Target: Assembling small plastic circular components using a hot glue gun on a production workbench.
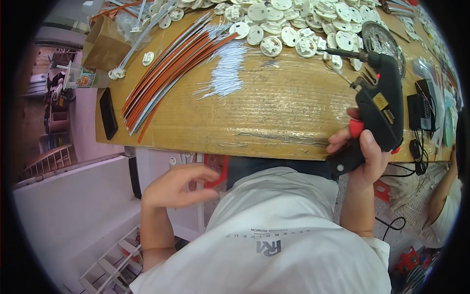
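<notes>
My right hand [369, 159] is wrapped round the grip of a black soldering gun [384, 103] with a red trigger and a small red light. The gun is held up over the right side of the table, its tip pointing left near the white round plastic parts [306, 46]. In front of the table edge hangs my left hand [178, 186], empty, fingers apart. A bundle of orange-red and grey wires [169, 73] lies on the table, left of a pile of short thin white wires [227, 71].
The wooden table [289, 112] carries a black phone [108, 113] at its left edge. A cardboard box [104, 44] stands at the back left. Behind the gun is a round metallic dish [379, 39]; a black power adapter [420, 110] with cables lies right. Another person's arm [443, 191] shows at far right.
</notes>
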The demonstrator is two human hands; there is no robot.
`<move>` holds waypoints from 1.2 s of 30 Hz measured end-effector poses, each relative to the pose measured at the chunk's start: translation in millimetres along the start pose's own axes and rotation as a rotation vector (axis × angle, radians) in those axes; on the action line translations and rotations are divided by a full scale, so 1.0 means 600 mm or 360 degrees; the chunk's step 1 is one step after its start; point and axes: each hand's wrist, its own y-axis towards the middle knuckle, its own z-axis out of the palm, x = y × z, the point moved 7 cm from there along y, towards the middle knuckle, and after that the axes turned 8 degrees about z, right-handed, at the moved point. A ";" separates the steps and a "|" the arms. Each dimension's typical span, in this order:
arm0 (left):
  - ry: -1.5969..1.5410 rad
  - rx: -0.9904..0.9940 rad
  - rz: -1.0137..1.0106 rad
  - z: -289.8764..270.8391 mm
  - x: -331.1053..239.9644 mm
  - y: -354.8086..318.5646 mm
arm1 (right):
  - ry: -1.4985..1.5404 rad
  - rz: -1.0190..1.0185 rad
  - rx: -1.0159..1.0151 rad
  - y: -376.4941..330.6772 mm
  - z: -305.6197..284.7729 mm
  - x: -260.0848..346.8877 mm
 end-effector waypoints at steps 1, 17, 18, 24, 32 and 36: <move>0.0005 0.0000 0.0012 -0.009 -0.035 0.013 | 0.0011 0.0004 -0.0017 -0.001 0.002 -0.001; 0.1849 -0.0910 0.0952 -0.119 -0.196 0.314 | 0.0194 -0.0004 0.0126 0.010 0.002 -0.015; 0.1703 -0.0921 0.0971 -0.123 -0.195 0.311 | 0.0197 0.0000 0.0133 0.010 0.004 -0.014; 0.1264 -0.0853 0.0999 -0.113 -0.224 0.243 | 0.0245 0.0086 0.0078 0.004 -0.005 -0.016; 0.0923 -0.0637 0.0725 -0.037 -0.161 0.180 | 0.0193 0.0114 0.0121 0.005 -0.006 -0.014; 0.0580 -0.1105 0.0806 -0.037 -0.126 0.146 | 0.0184 0.0097 0.0138 0.003 -0.009 -0.014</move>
